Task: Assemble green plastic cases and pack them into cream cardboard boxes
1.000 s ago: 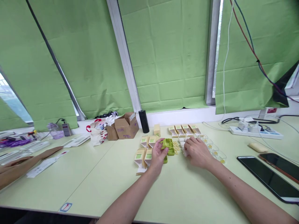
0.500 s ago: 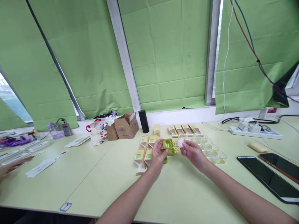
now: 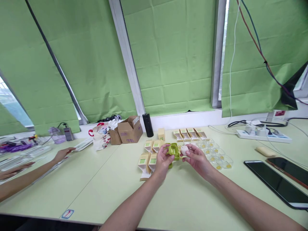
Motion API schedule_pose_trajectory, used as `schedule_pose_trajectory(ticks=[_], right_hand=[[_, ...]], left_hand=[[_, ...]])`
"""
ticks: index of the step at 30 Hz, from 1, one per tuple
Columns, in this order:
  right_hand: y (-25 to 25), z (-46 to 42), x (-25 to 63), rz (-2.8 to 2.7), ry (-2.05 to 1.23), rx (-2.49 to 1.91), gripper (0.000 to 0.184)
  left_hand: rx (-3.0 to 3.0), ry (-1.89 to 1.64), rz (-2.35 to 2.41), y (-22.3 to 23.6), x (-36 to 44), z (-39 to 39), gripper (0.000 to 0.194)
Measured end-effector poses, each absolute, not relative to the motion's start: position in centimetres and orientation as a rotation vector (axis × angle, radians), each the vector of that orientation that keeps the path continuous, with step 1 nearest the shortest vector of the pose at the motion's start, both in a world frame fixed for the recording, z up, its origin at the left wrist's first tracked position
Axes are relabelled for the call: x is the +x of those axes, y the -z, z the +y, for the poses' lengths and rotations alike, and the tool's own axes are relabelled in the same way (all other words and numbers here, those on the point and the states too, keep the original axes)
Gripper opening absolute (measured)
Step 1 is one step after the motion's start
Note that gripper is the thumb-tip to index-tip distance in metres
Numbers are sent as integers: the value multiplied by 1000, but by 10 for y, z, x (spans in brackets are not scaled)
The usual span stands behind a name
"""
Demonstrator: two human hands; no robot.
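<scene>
My left hand (image 3: 163,158) is closed on a small green plastic case (image 3: 173,150), its hollow side facing up. Just right of it, my right hand (image 3: 196,158) pinches a rounded whitish-pink piece (image 3: 184,149) between thumb and fingers. The two held things are close together above the table; whether they touch I cannot tell. Beside my left hand stand several small open cartons (image 3: 143,160) with green squares on them. To the right of my right hand lies a clear plastic tray (image 3: 226,162) with yellow bits in its cups. More green plastic, partly hidden, sits under my left hand.
A row of cartons (image 3: 190,134) stands farther back, near a black cylinder (image 3: 147,125) and a cardboard box (image 3: 130,130). Phones (image 3: 274,179) and a power strip (image 3: 264,136) lie at right. At left, another person's hand (image 3: 63,154) reaches toward a white tray (image 3: 83,144).
My right hand has turned slightly and brought the whitish piece a little lower and closer to the green case. The other person's arm has come in at left, reaching to the white tray.
</scene>
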State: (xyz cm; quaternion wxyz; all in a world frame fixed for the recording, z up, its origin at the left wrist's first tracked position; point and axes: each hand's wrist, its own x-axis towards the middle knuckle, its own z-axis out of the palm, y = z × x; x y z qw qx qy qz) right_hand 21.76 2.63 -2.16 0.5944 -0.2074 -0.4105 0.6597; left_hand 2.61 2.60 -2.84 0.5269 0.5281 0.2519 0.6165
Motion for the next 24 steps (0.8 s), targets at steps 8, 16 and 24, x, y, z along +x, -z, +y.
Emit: schedule_pose_trajectory(ticks=[8, 16, 24], right_hand=[[17, 23, 218, -983, -1515, -490, 47], [17, 24, 217, -1017, -1492, -576, 51], [20, 32, 219, -932, -1517, -712, 52]], left_hand=[[1276, -1470, 614, 28, 26, 26, 65], [1298, -1466, 639, 29, 25, 28, 69], [1374, -1503, 737, 33, 24, 32, 64]])
